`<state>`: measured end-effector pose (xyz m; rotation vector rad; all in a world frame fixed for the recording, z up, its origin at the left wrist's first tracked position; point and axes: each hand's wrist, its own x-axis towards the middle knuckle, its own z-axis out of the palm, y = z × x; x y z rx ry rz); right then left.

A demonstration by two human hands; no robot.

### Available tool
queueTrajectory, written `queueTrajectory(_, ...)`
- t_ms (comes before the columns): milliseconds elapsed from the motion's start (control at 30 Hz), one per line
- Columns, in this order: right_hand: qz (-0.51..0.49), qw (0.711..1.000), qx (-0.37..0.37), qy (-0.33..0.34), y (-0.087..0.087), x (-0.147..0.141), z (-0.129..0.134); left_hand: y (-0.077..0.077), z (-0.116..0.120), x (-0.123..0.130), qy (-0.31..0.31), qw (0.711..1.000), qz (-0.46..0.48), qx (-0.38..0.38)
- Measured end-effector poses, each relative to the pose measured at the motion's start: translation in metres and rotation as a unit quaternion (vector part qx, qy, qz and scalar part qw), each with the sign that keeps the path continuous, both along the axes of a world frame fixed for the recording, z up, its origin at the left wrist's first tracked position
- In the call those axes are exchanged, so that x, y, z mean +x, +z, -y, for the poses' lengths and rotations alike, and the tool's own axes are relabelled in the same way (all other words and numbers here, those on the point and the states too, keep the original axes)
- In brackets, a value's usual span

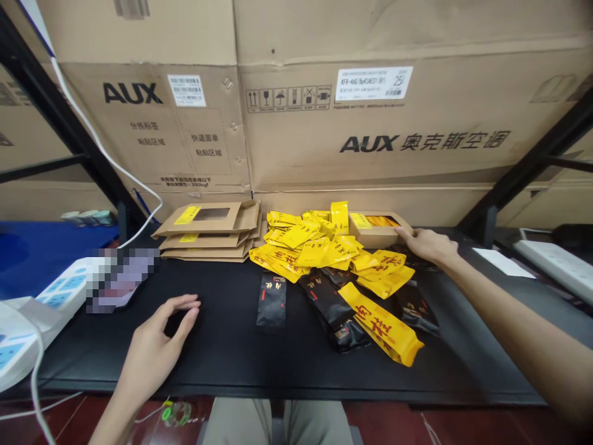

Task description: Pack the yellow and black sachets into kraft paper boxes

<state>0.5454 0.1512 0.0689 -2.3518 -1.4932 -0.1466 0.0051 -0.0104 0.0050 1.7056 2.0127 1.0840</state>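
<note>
My right hand (430, 245) reaches to the back of the desk and grips the right end of a kraft paper box (377, 237). Yellow packets show through that box's window. Over the black desktop my left hand (160, 337) is held with thumb and fingers curved and apart, nothing between them. A heap of yellow packets (312, 241) lies between the hands, against the box's left side. In front of it are several black packets (331, 303) and a longer yellow packet (382, 324). One black packet (271, 301) lies apart, nearest my left hand.
Flat kraft boxes (208, 225) are stacked at the back left. A white power strip (60, 303) and a blurred-out phone-like object (123, 281) lie left; another power strip (560, 262) lies right. Large AUX cartons (296, 142) stand behind the desk, with black metal legs (514, 148) at both sides.
</note>
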Motion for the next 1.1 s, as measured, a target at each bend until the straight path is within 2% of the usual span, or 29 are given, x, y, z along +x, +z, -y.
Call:
queueTrajectory(133,0.053,0.997,0.055,0.004,0.012,-0.049,0.009,0.001,-0.006,0.003,-0.021,0.999,-0.015,0.022)
queueTrajectory(167,0.064,0.995,0.074,0.027,0.016,-0.065,0.011,0.003,-0.01,0.006,-0.031,0.999,-0.022,0.033)
queueTrajectory(267,0.045,0.978,0.084,0.185,0.03,-0.12,0.022,0.015,-0.031,0.017,-0.047,0.993,-0.063,0.085)
queueTrajectory(367,-0.014,0.932,0.088,0.352,0.034,-0.178,0.043,0.034,-0.065,0.029,-0.044,0.975,-0.145,0.16)
queueTrajectory(433,-0.02,0.91,0.07,0.407,0.029,-0.211,0.058,0.043,-0.093,0.033,-0.03,0.959,-0.205,0.193)
queueTrajectory(533,0.022,0.902,0.04,0.43,0.013,-0.244,0.073,0.045,-0.131,0.032,-0.039,0.939,-0.283,0.19)
queueTrajectory(633,0.076,0.9,0.051,0.426,-0.007,-0.252,0.074,0.033,-0.153,0.026,-0.029,0.923,-0.338,0.184)
queueTrajectory(733,0.113,0.887,0.09,0.438,-0.024,-0.245,0.07,0.021,-0.16,0.019,-0.018,0.919,-0.345,0.191)
queueTrajectory(800,0.12,0.879,0.118,0.446,-0.029,-0.241,0.068,0.019,-0.159,0.017,-0.012,0.91,-0.349,0.222)
queueTrajectory(867,0.108,0.875,0.146,0.448,-0.031,-0.239,0.068,0.022,-0.155,0.019,-0.009,0.889,-0.359,0.285)
queueTrajectory(967,0.017,0.866,0.189,0.462,-0.027,-0.24,0.069,0.03,-0.143,0.033,-0.018,0.842,-0.364,0.397)
queueTrajectory(1033,-0.101,0.851,0.202,0.475,-0.022,-0.241,0.07,0.034,-0.131,0.049,-0.048,0.812,-0.348,0.466)
queueTrajectory(1100,-0.248,0.829,0.178,0.468,-0.016,-0.24,0.072,0.035,-0.119,0.068,-0.09,0.786,-0.331,0.514)
